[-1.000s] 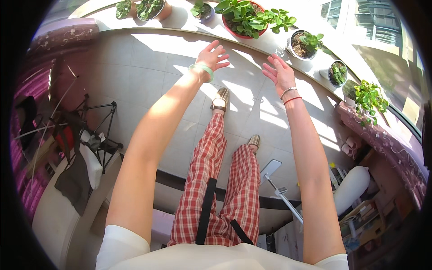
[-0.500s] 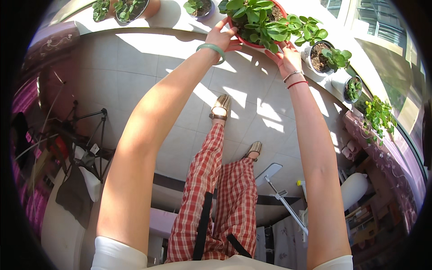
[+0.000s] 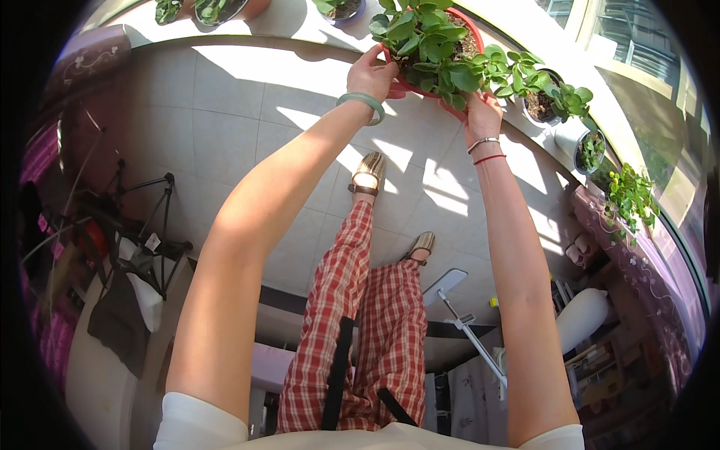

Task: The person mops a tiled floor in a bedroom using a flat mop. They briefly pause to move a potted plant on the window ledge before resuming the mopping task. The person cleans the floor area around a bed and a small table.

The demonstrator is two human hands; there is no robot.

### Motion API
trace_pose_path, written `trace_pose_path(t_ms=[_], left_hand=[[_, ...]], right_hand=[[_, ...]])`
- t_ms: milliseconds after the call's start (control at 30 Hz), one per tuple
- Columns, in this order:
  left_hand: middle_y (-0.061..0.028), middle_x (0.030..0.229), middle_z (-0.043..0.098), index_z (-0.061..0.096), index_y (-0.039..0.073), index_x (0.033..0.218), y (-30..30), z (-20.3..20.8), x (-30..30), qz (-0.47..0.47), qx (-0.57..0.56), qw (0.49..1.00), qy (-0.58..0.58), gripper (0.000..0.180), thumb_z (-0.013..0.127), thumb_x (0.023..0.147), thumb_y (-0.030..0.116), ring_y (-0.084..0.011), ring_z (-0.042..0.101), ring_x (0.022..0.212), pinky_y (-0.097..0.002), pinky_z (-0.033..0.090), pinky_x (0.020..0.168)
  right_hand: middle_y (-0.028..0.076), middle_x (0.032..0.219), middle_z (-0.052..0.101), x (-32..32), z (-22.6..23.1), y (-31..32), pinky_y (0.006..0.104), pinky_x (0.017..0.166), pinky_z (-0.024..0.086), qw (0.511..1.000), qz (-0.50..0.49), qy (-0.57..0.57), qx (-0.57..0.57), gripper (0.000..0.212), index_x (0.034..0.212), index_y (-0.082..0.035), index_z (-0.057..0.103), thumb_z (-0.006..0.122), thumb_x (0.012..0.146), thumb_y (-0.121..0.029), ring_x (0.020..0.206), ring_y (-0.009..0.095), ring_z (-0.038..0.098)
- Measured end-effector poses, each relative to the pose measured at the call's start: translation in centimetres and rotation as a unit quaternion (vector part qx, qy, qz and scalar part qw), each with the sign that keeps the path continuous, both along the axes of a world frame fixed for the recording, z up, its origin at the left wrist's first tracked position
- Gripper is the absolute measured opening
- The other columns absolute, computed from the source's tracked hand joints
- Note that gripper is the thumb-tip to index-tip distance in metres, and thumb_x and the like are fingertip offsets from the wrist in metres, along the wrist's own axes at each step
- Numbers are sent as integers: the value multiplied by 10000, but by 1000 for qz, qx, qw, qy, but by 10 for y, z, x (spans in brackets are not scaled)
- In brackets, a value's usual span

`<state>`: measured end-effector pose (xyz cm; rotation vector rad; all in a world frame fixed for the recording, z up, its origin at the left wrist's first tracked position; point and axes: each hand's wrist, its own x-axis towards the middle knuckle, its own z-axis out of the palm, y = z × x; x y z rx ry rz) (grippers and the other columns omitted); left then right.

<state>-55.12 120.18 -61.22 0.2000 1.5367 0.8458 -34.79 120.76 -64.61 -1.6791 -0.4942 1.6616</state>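
Note:
A red round pot full of soil carries a bushy green plant with thick rounded leaves. It is at the top of the view, over the near edge of the white sill. My left hand, below a pale green bangle, grips the pot's left side with the thumb near the rim. On the near right side my right hand holds the pot from below, its fingertips partly hidden by leaves. Stems of the plant spread right, over a white pot with a smaller leafy plant.
Along the white sill stand a blue-rimmed potted plant, a terracotta pot at left, and a small white pot at right. A yellow-flowered plant is farther right. A folding stand and a white-armed device flank my legs.
Both hands have come nearer to me with the red pot, which sits lower in view. My right fingers have closed in under its side.

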Motion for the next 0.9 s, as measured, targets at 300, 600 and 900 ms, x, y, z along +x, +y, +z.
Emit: trace_pose_path(t_ms=[300,600,900], left_hand=[[-145,961,675,484,25,1285,-110,-2,0,26,-23,999,-30,352,574,951,88,-244,706,756,-315,593,597],[-142,978,660,514,-19,1233,-140,-67,-9,22,-35,999,-24,349,616,942,143,-263,704,780,-312,599,648],[-170,1085,639,462,-31,1282,-120,-113,-7,8,-67,998,-12,360,560,956,90,-287,708,822,-342,616,699]], right_hand=[[42,860,633,-18,32,-93,289,566,542,992,-54,-57,-94,264,1113,-5,602,561,856,37,666,131,617],[19,810,614,-25,-49,-129,271,518,461,989,-39,-57,-134,312,1086,-31,611,520,812,88,606,105,551],[81,971,650,-27,-91,-111,318,670,584,991,-33,-62,-116,200,1078,19,587,609,881,-8,790,195,672]])
